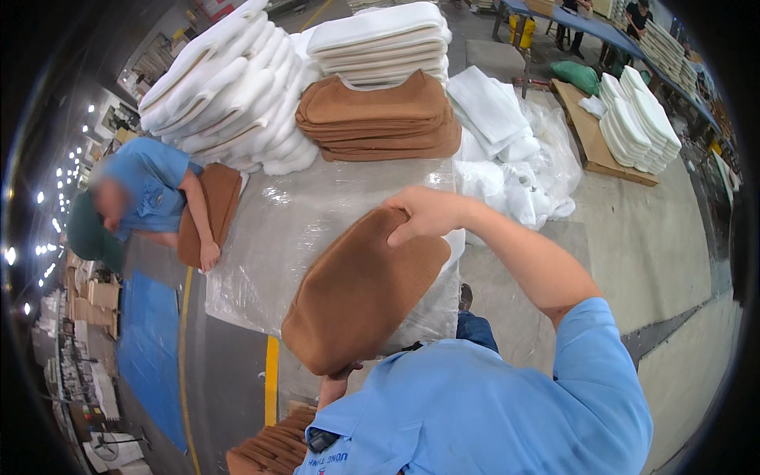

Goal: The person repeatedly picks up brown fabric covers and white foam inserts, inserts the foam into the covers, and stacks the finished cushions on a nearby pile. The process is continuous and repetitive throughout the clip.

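A brown fabric-covered pad (pixel 364 285) with rounded corners is held tilted above the plastic-covered table (pixel 269 214). A strip of white shows along its right edge. My right hand (pixel 423 215) grips the pad's upper edge, thumb on the brown face and the other fingers behind. At the lower end my left hand (pixel 339 381) holds the pad from beneath, its fingers mostly hidden. Beside my left arm lies a stack of brown pads (pixel 269 450). Across the table stands another stack of folded brown pads (pixel 376 119).
Tall stacks of white padding (pixel 229 87) and white pads (pixel 380 39) rise at the table's far side. White bagged material (pixel 514 174) sits right of it. A co-worker in a blue shirt (pixel 154 186) handles another brown pad (pixel 214 210) at the left. More white pads (pixel 641 119) rest on cardboard.
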### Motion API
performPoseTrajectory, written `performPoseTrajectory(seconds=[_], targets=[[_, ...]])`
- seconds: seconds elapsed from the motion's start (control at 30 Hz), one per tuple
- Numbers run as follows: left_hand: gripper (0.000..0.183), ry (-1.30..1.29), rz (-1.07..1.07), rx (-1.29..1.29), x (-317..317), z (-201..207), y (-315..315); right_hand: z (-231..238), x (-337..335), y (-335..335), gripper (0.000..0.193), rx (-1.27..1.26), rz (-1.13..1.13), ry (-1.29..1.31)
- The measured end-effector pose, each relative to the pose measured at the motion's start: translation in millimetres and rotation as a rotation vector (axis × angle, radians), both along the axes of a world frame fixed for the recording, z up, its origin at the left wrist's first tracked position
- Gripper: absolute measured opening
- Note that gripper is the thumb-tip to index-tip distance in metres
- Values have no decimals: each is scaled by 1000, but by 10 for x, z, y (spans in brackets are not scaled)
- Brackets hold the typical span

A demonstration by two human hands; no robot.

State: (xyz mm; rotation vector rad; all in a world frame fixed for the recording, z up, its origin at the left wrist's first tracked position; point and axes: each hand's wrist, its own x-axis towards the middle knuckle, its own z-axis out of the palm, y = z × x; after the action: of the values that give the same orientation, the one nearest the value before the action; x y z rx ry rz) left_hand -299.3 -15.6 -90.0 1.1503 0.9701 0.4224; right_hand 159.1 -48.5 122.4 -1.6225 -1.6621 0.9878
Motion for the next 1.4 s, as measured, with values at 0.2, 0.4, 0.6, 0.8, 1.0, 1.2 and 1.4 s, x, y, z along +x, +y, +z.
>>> performPoseTrajectory(seconds=[0.2, 0.4, 0.6, 0.8, 1.0, 1.2, 1.4], targets=[[37, 70, 8, -11, 4, -3, 12, 100, -12, -385, 24, 303, -58, 236], [39, 70, 51, -28, 68, -157, -50, 78, -139, -645, 9, 505, -115, 134], [40, 95, 135, -22, -102, -181, -340, -145, -145, -959, 15, 447, -97, 271], [41, 405, 11, -23, -602, 283, -160, -231, -165, -1027, 20, 417, -94, 303], [48, -455, 322, -334, -577, 1459, 306, -181, -213, -1000, 20, 360, -101, 274], [24, 57, -437, -367, -845, 1863, 65, -66, -263, -1210, 19, 322, -105, 140], [23, 384, -1060, -69, -295, 2028, 699, -136, -283, -1306, 22, 408, -120, 93]])
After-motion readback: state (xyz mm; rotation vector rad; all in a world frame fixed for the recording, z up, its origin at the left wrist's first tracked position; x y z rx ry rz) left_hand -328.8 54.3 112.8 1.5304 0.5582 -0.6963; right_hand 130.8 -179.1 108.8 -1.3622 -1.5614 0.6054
